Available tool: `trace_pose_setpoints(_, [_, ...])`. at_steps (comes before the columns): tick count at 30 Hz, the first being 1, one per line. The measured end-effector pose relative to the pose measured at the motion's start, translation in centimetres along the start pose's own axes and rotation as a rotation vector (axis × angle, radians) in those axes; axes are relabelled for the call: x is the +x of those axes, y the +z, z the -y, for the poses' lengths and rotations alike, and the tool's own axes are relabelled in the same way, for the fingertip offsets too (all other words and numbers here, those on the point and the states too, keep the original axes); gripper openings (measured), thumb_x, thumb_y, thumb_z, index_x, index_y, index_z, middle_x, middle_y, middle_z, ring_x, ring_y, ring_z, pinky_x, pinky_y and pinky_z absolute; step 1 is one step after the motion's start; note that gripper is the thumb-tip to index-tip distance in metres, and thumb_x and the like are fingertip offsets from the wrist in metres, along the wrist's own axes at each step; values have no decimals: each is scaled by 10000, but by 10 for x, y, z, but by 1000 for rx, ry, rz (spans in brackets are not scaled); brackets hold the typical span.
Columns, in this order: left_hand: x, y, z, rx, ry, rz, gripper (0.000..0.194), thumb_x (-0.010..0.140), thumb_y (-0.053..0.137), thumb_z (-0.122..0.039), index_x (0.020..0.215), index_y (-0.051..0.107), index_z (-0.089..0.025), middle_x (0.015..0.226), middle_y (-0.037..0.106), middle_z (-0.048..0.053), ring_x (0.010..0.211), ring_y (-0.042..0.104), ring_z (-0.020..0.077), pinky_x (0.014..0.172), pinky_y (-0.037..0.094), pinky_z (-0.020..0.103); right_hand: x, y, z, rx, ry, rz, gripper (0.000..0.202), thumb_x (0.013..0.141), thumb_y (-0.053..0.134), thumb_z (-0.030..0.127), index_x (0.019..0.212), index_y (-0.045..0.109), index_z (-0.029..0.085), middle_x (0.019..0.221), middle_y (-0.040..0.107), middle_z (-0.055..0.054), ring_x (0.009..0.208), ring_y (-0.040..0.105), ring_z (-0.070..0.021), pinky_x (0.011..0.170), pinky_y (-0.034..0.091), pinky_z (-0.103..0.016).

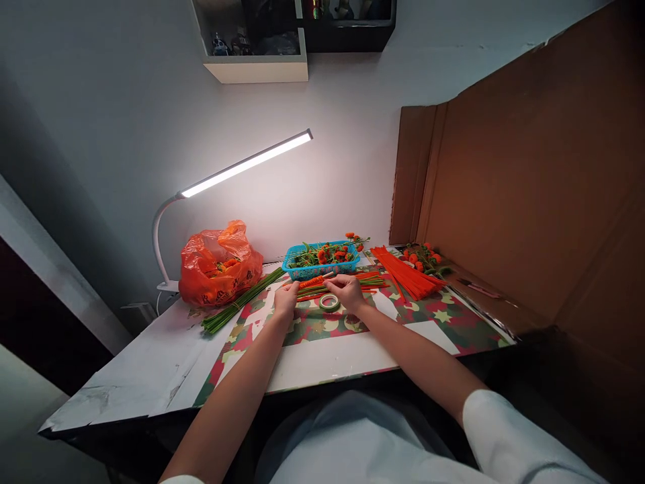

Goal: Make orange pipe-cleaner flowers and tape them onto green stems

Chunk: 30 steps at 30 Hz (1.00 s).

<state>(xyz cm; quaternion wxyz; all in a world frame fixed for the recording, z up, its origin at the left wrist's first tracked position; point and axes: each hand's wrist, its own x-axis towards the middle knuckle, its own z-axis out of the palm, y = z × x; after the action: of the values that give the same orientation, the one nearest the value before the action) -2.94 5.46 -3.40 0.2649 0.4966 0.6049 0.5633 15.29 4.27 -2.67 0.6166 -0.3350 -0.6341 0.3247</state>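
Where the right side of the frame darkens, a tall brown cardboard sheet (pixel 519 168) stands along the end of a white, marbled tabletop (pixel 151 370), which is partly covered by a red-and-green camouflage sheet with pale stars (pixel 476 326). A grey-and-black box shelf (pixel 254 72) hangs at top centre, and a slim white gooseneck lamp (pixel 246 165) shines from left of centre. Below the lamp sits a translucent orange plastic bag (pixel 201 259) with dark printing. A fan of flat orange strips (pixel 410 272) spreads right of centre, with a cluster of orange flowers (pixel 426 255) behind it. Just beyond the hands, a blue openwork plastic basket (pixel 302 273) of orange flowers and greenery closes off the space toward the wall. A bundle of thin green stems (pixel 242 302) lies aslant left of the hands, and loose green and orange stems (pixel 375 284) run crosswise behind and beside them.

At the centre of the frame, the left hand (pixel 286 297) pinches the left end of a fuzzy orange rod (pixel 311 282), which lies between the two hands. The right hand (pixel 344 291) has its fingertips drawn together near the other end; whether they grip it cannot be told.

The cardboard is creased and ragged-edged, the bag crinkled, the stems straight and slender. A pale green roll of tape (pixel 330 308) lies flat just below the right fingertips. The rod looks plush, with a whitish tip showing past it.
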Motion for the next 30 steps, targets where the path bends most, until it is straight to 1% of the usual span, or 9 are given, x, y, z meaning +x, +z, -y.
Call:
trace_pose_setpoints(3, [-3, -1, -6, 17, 32, -6, 366, 680, 511, -484, 473, 386, -209, 452, 273, -51, 482, 261, 104, 477, 201, 245, 5, -4, -3, 60, 59, 58, 297, 671, 692, 450, 678, 717, 154, 644, 670, -48, 595, 579, -157, 556, 435, -272])
trace_pose_setpoints(6, [-8, -4, -14, 53, 106, 26, 355, 679, 489, -457, 472, 331, -215, 471, 238, -50, 494, 227, 100, 487, 180, 251, 11, -14, -4, 100, 126, 164, 345, 612, 721, 492, 641, 703, 149, 626, 665, -43, 590, 568, -152, 553, 434, -269])
trace_pose_setpoints(9, [-12, -10, -23, 124, 196, 75, 354, 668, 475, -431, 466, 278, -216, 486, 204, -47, 501, 192, 93, 496, 152, 260, 15, -25, -4, 41, 161, 267, 375, 556, 752, 514, 590, 691, 146, 596, 652, -36, 574, 554, -147, 537, 425, -265])
trace_pose_setpoints(11, [-14, -14, -27, 155, 272, 102, 368, 668, 467, -426, 461, 248, -215, 488, 190, -43, 500, 185, 90, 500, 144, 264, 15, -30, -4, -2, 161, 304, 383, 516, 779, 514, 593, 701, 147, 613, 660, -41, 580, 561, -152, 540, 426, -268])
trace_pose_setpoints(16, [-13, -20, -32, 183, 394, 114, 380, 681, 453, -412, 447, 230, -210, 477, 169, -41, 491, 177, 85, 497, 150, 264, 14, -34, 1, -38, 167, 384, 442, 490, 800, 544, 643, 728, 136, 627, 670, -57, 587, 573, -158, 538, 426, -270])
trace_pose_setpoints(18, [-11, -22, -33, 175, 393, 137, 380, 679, 454, -420, 442, 246, -208, 469, 173, -43, 484, 179, 82, 491, 152, 259, 13, -34, 4, -32, 184, 426, 465, 498, 790, 564, 641, 729, 126, 615, 670, -61, 575, 569, -151, 537, 427, -266])
trace_pose_setpoints(23, [-8, -24, -34, 147, 344, 259, 369, 638, 472, -422, 417, 270, -205, 453, 189, -45, 476, 188, 78, 473, 149, 246, 11, -34, 10, -15, 176, 487, 448, 522, 781, 547, 667, 744, 125, 636, 688, -70, 568, 581, -146, 521, 434, -251])
trace_pose_setpoints(27, [-10, -26, -36, 179, 352, 247, 386, 629, 504, -400, 405, 260, -201, 458, 197, -41, 485, 179, 80, 473, 133, 248, 11, -33, 6, -85, 153, 483, 373, 551, 775, 494, 661, 750, 138, 604, 685, -58, 539, 583, -146, 495, 421, -242])
trace_pose_setpoints(30, [-12, -26, -36, 221, 377, 228, 395, 630, 523, -389, 402, 263, -199, 462, 202, -38, 491, 184, 84, 482, 137, 254, 12, -34, -1, -200, 94, 434, 306, 588, 764, 454, 659, 757, 156, 594, 685, -52, 529, 581, -143, 478, 393, -233])
